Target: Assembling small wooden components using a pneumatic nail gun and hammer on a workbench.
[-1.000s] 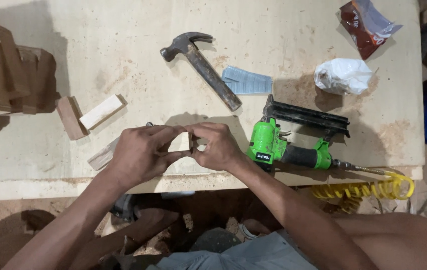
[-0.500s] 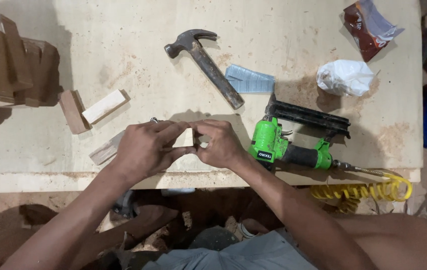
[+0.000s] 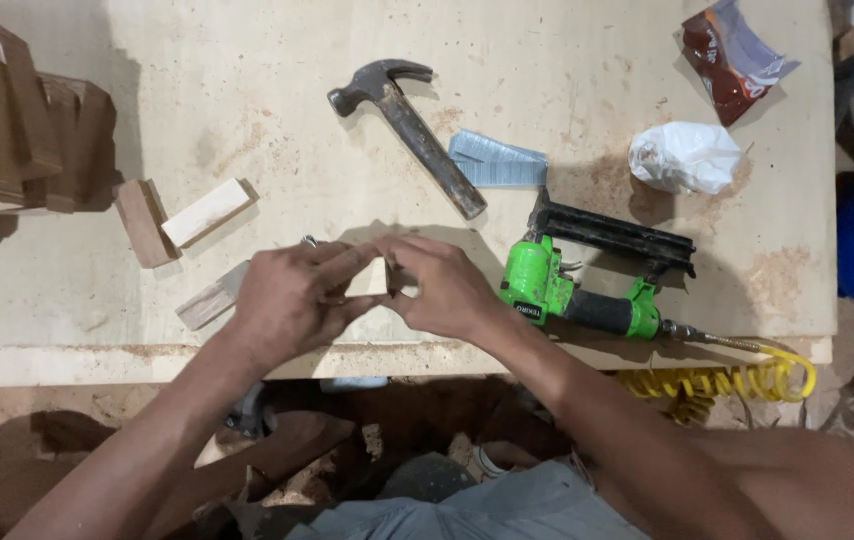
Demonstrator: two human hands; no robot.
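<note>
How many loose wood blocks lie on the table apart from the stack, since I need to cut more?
3: a brown block, a pale block leaning on it, and a strip partly under the left hand. The hands may hide another.

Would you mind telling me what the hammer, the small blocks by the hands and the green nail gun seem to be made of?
Hammer: dark, dull metal head, seemingly steel; the worn handle's material is unclear. Pale block and reddish block: bare, unfinished wood, grain visible. Nail gun: glossy green body, probably plastic or painted metal, with a black magazine that looks like metal. Both hands pinch a small pale piece, likely wood.
</note>
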